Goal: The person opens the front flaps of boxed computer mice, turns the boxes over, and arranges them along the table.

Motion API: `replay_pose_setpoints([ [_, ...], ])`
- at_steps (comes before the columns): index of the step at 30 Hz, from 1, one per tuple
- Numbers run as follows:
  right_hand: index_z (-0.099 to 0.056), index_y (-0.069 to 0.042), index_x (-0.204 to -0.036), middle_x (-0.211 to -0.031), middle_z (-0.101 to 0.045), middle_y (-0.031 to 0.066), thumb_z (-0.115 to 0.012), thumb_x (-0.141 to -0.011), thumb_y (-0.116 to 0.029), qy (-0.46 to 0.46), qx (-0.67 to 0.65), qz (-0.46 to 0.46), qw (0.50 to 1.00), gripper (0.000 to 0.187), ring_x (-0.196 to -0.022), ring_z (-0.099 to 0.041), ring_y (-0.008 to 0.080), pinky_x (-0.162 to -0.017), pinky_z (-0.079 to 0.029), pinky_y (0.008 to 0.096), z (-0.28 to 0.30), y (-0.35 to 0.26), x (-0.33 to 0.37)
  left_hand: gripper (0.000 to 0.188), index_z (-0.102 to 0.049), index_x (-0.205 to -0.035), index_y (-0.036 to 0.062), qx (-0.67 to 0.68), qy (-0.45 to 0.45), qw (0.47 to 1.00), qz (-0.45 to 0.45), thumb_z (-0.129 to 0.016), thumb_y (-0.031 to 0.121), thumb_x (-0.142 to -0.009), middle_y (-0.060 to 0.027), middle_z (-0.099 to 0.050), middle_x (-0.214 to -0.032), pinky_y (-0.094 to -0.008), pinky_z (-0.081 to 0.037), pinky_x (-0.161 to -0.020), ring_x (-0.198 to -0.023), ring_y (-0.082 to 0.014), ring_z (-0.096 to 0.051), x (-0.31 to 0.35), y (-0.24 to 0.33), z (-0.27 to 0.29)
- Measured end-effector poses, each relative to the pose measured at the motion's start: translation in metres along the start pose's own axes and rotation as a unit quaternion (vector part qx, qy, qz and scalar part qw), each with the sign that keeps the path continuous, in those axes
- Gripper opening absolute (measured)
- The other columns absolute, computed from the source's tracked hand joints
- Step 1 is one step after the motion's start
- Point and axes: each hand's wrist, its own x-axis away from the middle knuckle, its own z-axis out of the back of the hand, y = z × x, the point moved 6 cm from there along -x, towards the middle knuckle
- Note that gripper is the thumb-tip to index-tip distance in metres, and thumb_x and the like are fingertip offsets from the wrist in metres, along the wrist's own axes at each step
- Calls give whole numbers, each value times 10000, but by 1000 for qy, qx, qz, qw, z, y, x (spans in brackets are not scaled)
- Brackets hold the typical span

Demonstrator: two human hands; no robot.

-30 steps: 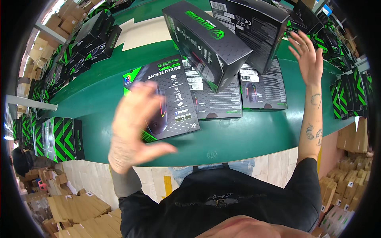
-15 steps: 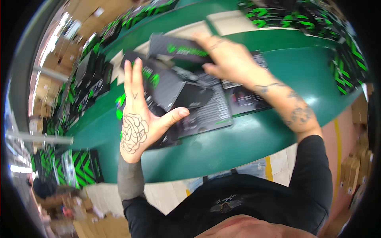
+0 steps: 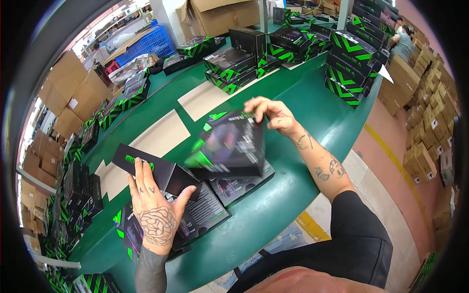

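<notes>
Holding a long black box (image 3: 156, 172) in the left hand (image 3: 157, 215) and a blurry box (image 3: 229, 146) in the right hand (image 3: 272, 114) above the green counter (image 3: 312, 112), both hands should grip tight.

Two hands, left (image 3: 155, 222) and right (image 3: 273, 113), each hold one box (black (image 3: 155, 171), and blurred (image 3: 233, 145)) above two flat boxes (image 3: 242, 184).

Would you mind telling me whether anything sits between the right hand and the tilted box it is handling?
Nothing visible does: the right hand already touches the top edge of the tilted black-and-green box, fingers directly on it.
</notes>
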Motion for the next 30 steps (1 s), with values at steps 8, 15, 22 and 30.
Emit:
replay_pose_setpoints([
  [8, -494, -32, -1177, -1079, -553, 91, -622, -816, -71, 201, -125, -265, 934, 385, -1000, -540, 144, -869, -457, 262, -22, 86, 12, 843, -373, -1237, -97, 16, 20, 998, -50, -792, 309, -628, -246, -393, -1323, -486, -330, -1030, -1210, -442, -384, -16, 12, -4],
  [15, -550, -47, -1073, -917, -597, 25, -574, -860, -184, 195, -170, -301, 918, 254, -836, -568, 85, -768, -462, 234, -21, 83, 22, 797, -381, -1239, -59, 26, 16, 996, -79, -792, 255, -632, -221, -391, -1336, -488, -374, -987, -1233, -480, -350, -24, 26, -8],
  [22, -568, -61, -1034, -923, -577, 16, -569, -857, -217, 255, -213, -273, 903, 236, -856, -549, 78, -758, -451, 223, -24, 85, 26, 710, -392, -1206, -52, 39, 12, 994, -105, -755, 193, -648, -227, -414, -1307, -469, -420, -951, -1210, -475, -382, -37, 42, -20],
  [30, -516, -75, -1129, -961, -559, 33, -553, -846, -211, 260, -191, -274, 906, 317, -855, -544, 96, -756, -455, 227, -27, 72, 29, 642, -370, -1196, -90, 64, -9, 976, -208, -603, 35, -611, -325, -325, -1335, -414, -482, -883, -1139, -466, -460, -21, 76, -29],
])
